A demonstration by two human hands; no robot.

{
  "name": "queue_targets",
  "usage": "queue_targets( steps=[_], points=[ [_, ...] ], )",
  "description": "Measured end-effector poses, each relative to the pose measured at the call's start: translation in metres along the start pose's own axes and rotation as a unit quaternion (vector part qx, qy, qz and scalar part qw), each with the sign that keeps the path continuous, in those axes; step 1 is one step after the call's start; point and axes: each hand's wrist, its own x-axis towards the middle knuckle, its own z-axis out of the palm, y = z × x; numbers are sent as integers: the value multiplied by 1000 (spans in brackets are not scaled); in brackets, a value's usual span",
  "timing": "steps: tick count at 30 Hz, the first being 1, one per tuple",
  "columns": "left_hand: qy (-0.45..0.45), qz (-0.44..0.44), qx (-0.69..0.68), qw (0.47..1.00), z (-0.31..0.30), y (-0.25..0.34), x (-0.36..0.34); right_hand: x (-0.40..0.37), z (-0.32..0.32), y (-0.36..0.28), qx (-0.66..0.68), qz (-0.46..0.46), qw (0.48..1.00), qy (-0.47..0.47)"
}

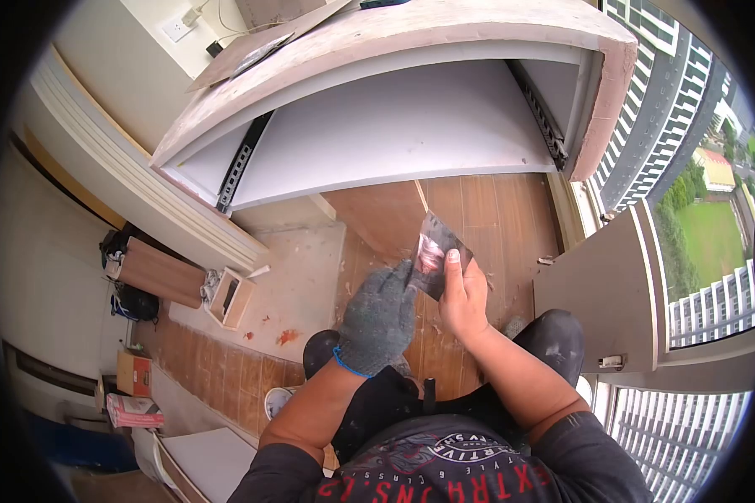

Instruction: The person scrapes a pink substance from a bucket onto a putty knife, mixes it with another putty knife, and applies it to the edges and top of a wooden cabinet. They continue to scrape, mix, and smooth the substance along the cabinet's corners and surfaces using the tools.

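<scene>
My left hand (377, 317), in a dark grey knitted glove with a blue cuff, closes on the left edge of a flat dark card (441, 255) with a pinkish, shiny patch. My bare right hand (464, 293) holds the right side of the same card, its thumb lying on the top face. Both hands are in front of my body, below the front edge of an open, drawerless desk (411, 126). Black metal slide rails line the two inner sides of the desk opening.
Sheets (268, 52) lie on the desktop. A brown wooden panel (376, 220) is under the desk. To the left are a small wooden box (229, 299), a cardboard box (133, 372) and a bucket (277, 402). At right, an open window panel (600, 289) stands near my knee.
</scene>
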Motion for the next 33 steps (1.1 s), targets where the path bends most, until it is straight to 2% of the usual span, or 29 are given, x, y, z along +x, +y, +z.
queue_targets(
  steps=[2, 3, 5, 6, 9, 10, 11, 12, 15, 16, 19, 20, 22, 25, 26, 29, 30, 33],
  points=[
    [-2, 56, -13, 998, 6, 5, -3, 4, -5, 4, 11, 65, 997, -31],
    [-6, 46, -3, 999, 7, 1, -4, 4, -7, 6, 17, 100, 994, -43],
    [-16, 31, 16, 999, 6, -14, -2, 3, -4, 4, 17, 89, 995, -31],
    [-10, 60, 12, 998, 0, -18, -1, 5, -3, 3, 16, 80, 996, -27],
    [15, 133, 14, 991, -13, -31, 1, 11, -14, 3, -28, 131, 988, -71],
    [32, 152, 30, 987, -15, -37, 2, 12, -11, 8, 106, 187, 974, -68],
    [51, 170, 47, 983, -16, -41, 2, 13, -7, 15, 238, 237, 940, -67],
    [51, 147, 35, 987, -13, -39, 1, 14, -4, 19, 364, 282, 885, -65],
    [49, 100, 17, 994, 2, -34, -10, 19, -9, 20, 456, 368, 808, -59],
    [47, 96, 26, 994, 8, -40, -16, 20, -10, 19, 458, 371, 806, -46],
    [17, 101, 60, 993, 10, -61, -22, 23, -12, 17, 462, 372, 805, -24],
    [3, 106, 73, 992, 8, -66, -23, 24, -13, 16, 450, 343, 824, -21],
    [32, 93, 112, 989, 4, -64, -29, 26, -14, 13, 428, 283, 858, -11],
    [15, 129, 129, 983, 0, -43, -27, 22, -11, 27, 276, 196, 941, 7],
    [3, 148, 128, 981, 3, -34, -26, 16, -5, 24, 228, 208, 950, 44],
    [4, 141, 116, 983, 18, -28, -24, 12, -10, 18, -2, 106, 994, -21],
    [5, 139, 111, 984, 22, -27, -23, 10, -5, 19, 64, 106, 992, -36],
    [27, 118, 112, 986, 22, -33, -13, 6, -4, 11, 100, 56, 984, -138]
  ],
)
